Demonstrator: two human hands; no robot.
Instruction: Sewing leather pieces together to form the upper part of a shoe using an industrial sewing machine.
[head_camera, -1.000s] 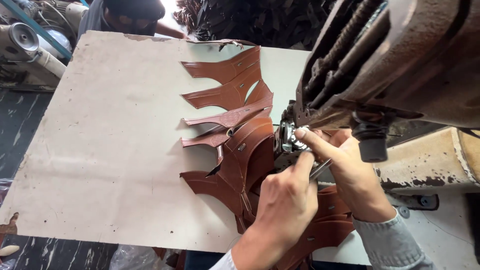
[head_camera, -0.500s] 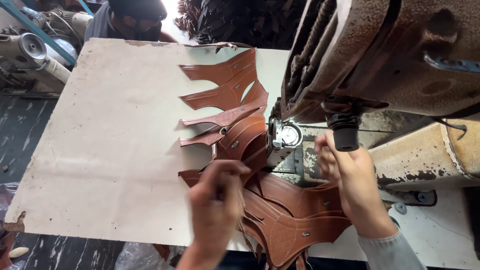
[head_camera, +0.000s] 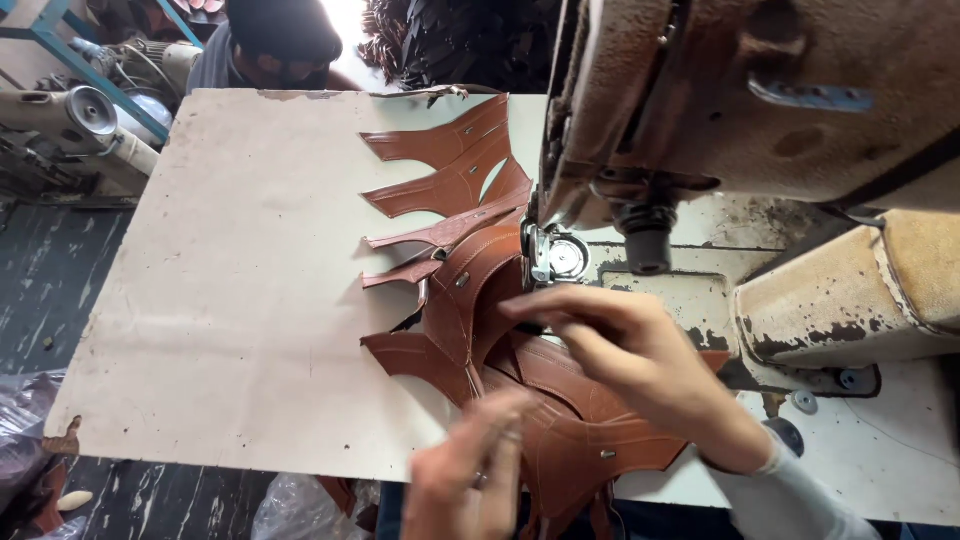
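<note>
A worn sewing machine overhangs the pale table; a chain of brown leather pieces fans out beside the needle; the right hand presses them, fingers spread; the left hand, blurred, rests on the nearer pieces, its grip unclear.

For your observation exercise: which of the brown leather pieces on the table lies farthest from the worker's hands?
The topmost leather piece, at the far end of the chain near the table's back edge; the other pieces lie closer to the hands, some beneath them.

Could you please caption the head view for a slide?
Both hands, left hand and right hand, on brown leather pieces beside a worn sewing machine.
</note>
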